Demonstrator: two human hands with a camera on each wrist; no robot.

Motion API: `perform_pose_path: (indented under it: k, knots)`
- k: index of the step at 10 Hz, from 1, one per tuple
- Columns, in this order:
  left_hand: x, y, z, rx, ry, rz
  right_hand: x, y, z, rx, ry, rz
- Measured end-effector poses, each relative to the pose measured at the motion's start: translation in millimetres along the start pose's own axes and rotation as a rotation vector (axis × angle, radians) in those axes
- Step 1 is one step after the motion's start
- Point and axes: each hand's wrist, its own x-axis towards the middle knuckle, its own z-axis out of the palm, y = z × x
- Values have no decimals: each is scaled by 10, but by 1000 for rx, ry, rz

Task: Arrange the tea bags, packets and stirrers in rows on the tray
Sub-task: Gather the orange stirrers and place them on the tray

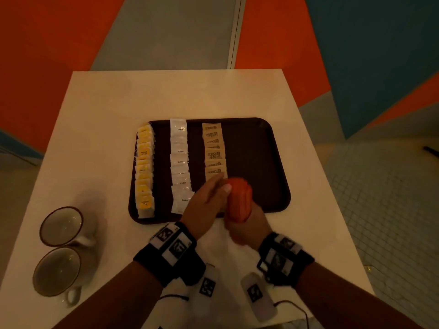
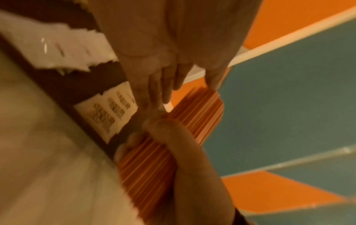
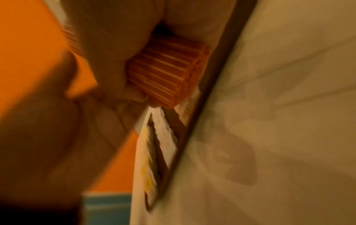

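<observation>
On the dark brown tray [image 1: 256, 162] lie three rows: yellow tea bags [image 1: 144, 172] at the left, white packets [image 1: 180, 167] in the middle, brown packets [image 1: 213, 150] to their right. My right hand [image 1: 248, 222] grips a thick bundle of orange stirrers [image 1: 238, 198] over the tray's near edge, just right of the brown row. My left hand [image 1: 222, 182] reaches across with straight fingers, thumb resting on the bundle's side. In the left wrist view the fingers [image 2: 154, 85] touch the far end of the stirrers [image 2: 200, 109]. The right wrist view shows the stirrers [image 3: 165, 71], blurred.
Two empty cups [image 1: 61, 225] [image 1: 57, 270] stand at the near left of the white table [image 1: 107, 110]. The tray's right third is bare. Beyond the table is orange, grey and blue flooring; tiled floor lies to the right.
</observation>
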Motion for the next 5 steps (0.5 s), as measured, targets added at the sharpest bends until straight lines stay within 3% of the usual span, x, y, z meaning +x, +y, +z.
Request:
perform_pose_path:
  k: [1, 3, 5]
  knots:
    - [355, -68, 98, -160, 1, -91, 306, -190, -359, 46, 73, 14]
    - [1105, 136, 272, -258, 14, -249, 1037, -182, -795, -60, 55, 136]
    - [1663, 168, 243, -142, 72, -277, 1531, -128, -910, -77, 58, 217]
